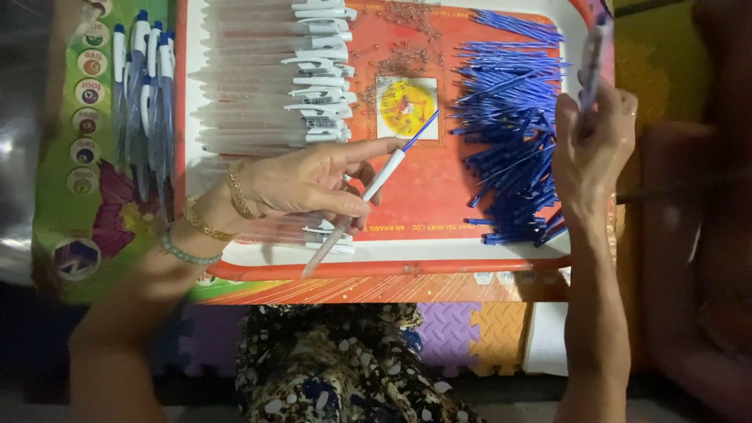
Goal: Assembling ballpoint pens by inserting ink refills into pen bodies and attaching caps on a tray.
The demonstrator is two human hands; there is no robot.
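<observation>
My left hand is shut on a partly assembled pen, a clear barrel with a white tip and a blue refill sticking out toward the tray's middle. My right hand is raised at the tray's right edge, shut on a pen that points up and is blurred. Between the hands lies a pile of blue refills on the red tray. A stack of clear pen barrels with white clips lies just above my left hand.
Finished blue-and-white pens lie in a row left of the tray on a green printed mat. Small metal springs are scattered at the tray's top middle. Foam floor tiles and patterned cloth on my lap sit below.
</observation>
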